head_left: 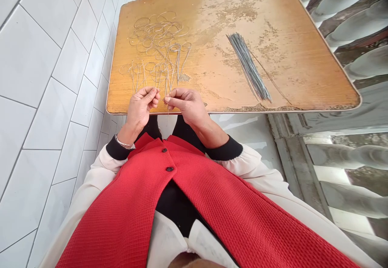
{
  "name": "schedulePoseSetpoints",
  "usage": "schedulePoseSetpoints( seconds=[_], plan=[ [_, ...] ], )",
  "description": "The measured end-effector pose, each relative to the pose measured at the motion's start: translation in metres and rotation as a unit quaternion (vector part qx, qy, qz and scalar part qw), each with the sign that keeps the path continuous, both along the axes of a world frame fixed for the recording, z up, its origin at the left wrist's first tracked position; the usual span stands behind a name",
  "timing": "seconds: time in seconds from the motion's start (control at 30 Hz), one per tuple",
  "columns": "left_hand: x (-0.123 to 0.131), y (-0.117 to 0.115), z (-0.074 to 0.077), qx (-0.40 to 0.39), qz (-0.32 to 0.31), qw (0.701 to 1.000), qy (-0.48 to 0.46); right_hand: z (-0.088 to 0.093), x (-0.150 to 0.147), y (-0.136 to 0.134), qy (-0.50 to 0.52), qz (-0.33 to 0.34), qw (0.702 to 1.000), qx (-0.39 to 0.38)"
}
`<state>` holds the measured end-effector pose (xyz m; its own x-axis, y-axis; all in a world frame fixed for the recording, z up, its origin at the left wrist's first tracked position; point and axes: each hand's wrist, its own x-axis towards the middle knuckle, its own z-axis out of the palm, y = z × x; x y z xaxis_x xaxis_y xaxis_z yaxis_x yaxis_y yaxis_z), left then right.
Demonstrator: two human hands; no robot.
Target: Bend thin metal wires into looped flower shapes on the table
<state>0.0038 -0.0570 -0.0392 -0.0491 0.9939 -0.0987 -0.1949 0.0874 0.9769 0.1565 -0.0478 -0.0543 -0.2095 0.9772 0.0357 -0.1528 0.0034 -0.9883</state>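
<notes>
My right hand [190, 105] pinches a thin metal wire [168, 113] between thumb and forefinger, at the near edge of the table. Close beside it, my left hand [143, 103] is closed, thumb against curled fingers; whatever is in them is too small to make out. Just beyond both hands lies a loose pile of wires bent into loops [162, 37], several with long straight tails pointing toward me. Farther right rests a bundle of straight grey wires [250, 68], with one brownish wire [271, 77] apart from it.
The wooden table [209, 66] has a worn, peeling top and a pale rim. A white tiled wall [60, 82] runs along the left. On the right stands a railing with white balusters [348, 29].
</notes>
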Motion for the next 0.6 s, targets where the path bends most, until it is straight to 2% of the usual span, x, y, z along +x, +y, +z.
schedulePoseSetpoints(
  seconds=[0.33,0.6],
  plan=[
    [-0.0020,-0.0029,0.0042,0.009,-0.008,1.000,-0.017,-0.0056,0.0003,-0.0016,0.053,-0.011,0.998,-0.027],
    [-0.0025,0.0000,0.0058,0.000,0.006,1.000,-0.011,-0.0021,0.0000,-0.0034,0.040,-0.015,0.999,-0.019]
  ],
)
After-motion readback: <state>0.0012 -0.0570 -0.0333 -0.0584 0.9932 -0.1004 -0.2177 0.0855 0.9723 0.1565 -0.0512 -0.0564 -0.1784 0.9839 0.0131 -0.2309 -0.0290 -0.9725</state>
